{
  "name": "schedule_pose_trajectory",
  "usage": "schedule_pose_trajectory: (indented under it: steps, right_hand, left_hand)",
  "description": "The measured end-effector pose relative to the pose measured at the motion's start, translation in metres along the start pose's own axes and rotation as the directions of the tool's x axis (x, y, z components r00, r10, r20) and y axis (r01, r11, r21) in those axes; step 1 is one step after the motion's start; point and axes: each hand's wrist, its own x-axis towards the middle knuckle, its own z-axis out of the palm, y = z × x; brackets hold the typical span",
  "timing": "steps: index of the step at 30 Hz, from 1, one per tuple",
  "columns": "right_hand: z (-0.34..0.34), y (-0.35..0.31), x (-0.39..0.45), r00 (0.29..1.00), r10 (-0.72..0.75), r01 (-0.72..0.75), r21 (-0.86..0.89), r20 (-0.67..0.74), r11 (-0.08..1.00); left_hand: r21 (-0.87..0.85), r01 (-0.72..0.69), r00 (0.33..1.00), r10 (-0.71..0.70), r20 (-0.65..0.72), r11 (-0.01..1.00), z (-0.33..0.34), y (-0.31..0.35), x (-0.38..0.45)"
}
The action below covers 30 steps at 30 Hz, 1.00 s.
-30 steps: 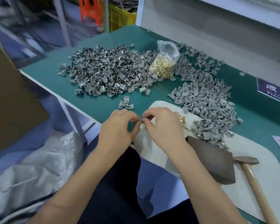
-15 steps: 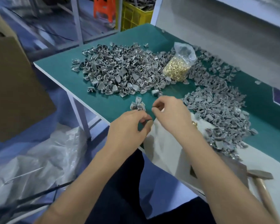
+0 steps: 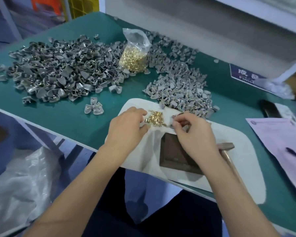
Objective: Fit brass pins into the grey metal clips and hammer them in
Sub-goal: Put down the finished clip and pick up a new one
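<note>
Green bench top (image 3: 61,115) filled the frame, the big heap of grey clips (image 3: 58,72) at upper left. Half a second before, both hands pinched together off the bench edge; now they had parted over the white pad (image 3: 246,161). At centre, the left hand (image 3: 126,127) curled beside the loose brass pins (image 3: 155,118), its grip unclear, while right of them the right hand (image 3: 193,132) pinched a clip (image 3: 177,115).

Bench: I see a green-topped table (image 3: 61,117).
On it: grey clips (image 3: 58,72), pin bag (image 3: 135,55), white mat (image 3: 243,170), pink paper (image 3: 277,139).
</note>
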Motion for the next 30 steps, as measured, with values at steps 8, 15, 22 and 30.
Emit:
schedule_pose_trajectory:
  steps: [8,15,22,30]
  right_hand:
    - [0.009,0.009,-0.014,0.970,0.001,0.067,0.271,-0.243,0.960]
    - [-0.006,0.007,-0.038,0.950,-0.173,0.274,0.430,-0.260,0.860]
    - [-0.019,0.014,-0.054,0.900,-0.209,0.381,0.460,-0.381,0.802]
    - [-0.023,0.038,-0.063,0.882,-0.183,0.371,0.403,-0.433,0.837]
  left_hand:
    - [0.095,0.036,0.998,-0.040,0.041,0.995,0.000,0.006,0.012]
    - [-0.683,0.081,0.991,0.012,0.131,0.726,-0.007,0.042,-0.017]
    - [-0.792,0.349,0.893,0.077,0.443,0.501,-0.019,0.072,-0.025]
    - [-0.716,0.163,0.910,0.177,0.375,0.679,-0.009,0.069,-0.007]
